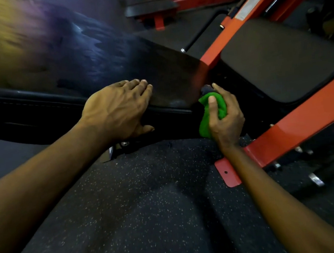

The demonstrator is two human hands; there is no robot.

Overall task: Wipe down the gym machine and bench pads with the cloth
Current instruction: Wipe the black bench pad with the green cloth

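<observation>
— Speckled rubber floor point(150, 210), dim gym. First item?
— Green cloth point(212, 111): bunched, gripped in the right hand point(226, 120), thumb laid across it, fingers curled round. The bunch stands roughly upright, its top toward the gap between the pads.
— Nearest pad?
— Long bench pad point(167, 74): left of the cloth, just beside it. Its long axis runs from far left to a near end that points at the cloth and the orange frame point(297, 121). The left hand point(117, 111) rests flat on that end, fingers straight, holding nothing.
— Second pad?
— Seat pad point(278, 59): beyond the cloth, to its right. Judged: the right hand wipes, sweeping leftward along the long pad.
</observation>
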